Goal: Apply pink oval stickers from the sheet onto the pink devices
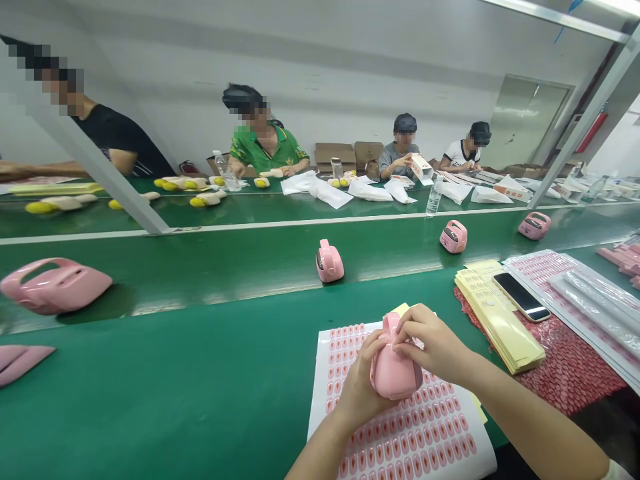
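Observation:
My left hand (361, 383) is wrapped around the side of a pink plastic housing with a loop handle (395, 377), held tilted above the sticker sheet. The fingertips of my right hand (430, 340) are pinched together against the housing at the base of its handle. Whatever is between those fingertips is too small or hidden to make out. Under both hands lies a white sheet with rows of pink oval stickers (430, 427), each with a small reddish mark. Some yellow paper (401, 309) shows behind the housing.
More pink housings (329, 261) stand along the green conveyor belt (240, 263). To my right are a yellow paper stack (500, 327), a phone (521, 297), red bubble wrap (575, 373) and further sticker sheets (545, 273). Across the belt, several people sit among white bags and bottles.

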### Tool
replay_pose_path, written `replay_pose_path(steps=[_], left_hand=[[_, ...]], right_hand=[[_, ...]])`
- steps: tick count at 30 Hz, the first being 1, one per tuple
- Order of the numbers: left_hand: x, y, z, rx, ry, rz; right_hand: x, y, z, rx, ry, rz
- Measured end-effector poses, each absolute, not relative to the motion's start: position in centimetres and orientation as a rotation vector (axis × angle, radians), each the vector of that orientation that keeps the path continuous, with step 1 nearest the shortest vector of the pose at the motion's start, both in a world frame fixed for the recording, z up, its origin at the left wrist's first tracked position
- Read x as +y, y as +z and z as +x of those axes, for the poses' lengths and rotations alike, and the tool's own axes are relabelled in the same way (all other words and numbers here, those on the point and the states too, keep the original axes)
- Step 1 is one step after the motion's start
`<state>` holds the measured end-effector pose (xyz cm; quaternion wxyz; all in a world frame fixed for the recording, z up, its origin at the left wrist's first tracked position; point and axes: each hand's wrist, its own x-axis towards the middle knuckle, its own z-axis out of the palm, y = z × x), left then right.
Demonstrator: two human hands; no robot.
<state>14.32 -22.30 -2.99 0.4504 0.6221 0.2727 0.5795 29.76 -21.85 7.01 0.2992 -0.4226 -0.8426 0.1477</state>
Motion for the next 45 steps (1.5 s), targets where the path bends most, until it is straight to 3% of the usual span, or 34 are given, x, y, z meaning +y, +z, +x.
replay_pose_path(steps=[15, 23, 26, 33, 39, 42, 45], left_hand=[[-22.3, -2.7, 14.5, 0.649, 1.470, 1.479], [-22.3, -3.7, 14.3, 0.681, 1.485, 1.672], [-22.3, -3.8, 14.1, 0.686, 1.484, 1.774], [-22.6, -3.7, 13.9, 0.584, 1.453, 1.933], [-23.1, -3.9, 13.9, 0.571, 1.377, 1.883], [-23.3, -4.2, 13.7, 0.618, 1.373, 1.601], [-22.7, -4.2, 13.9, 0.751, 1.328, 1.205]], right_hand=[[-23.4, 4.1, 30.1, -2.157, 0.279, -0.975], [-24.0, 3.9, 29.2, -2.151, 0.042, -1.065], [-23.6, 3.6, 29.2, -2.090, 0.201, -1.087], [-20.8, 3.3, 29.3, -1.833, 1.018, -1.084], [-17.7, 1.6, 30.3, -1.632, 1.501, -0.907], [-17.1, 0.4, 31.0, -1.627, 1.594, -0.945], [-16.3, 0.9, 31.5, -1.527, 1.410, -1.158]])
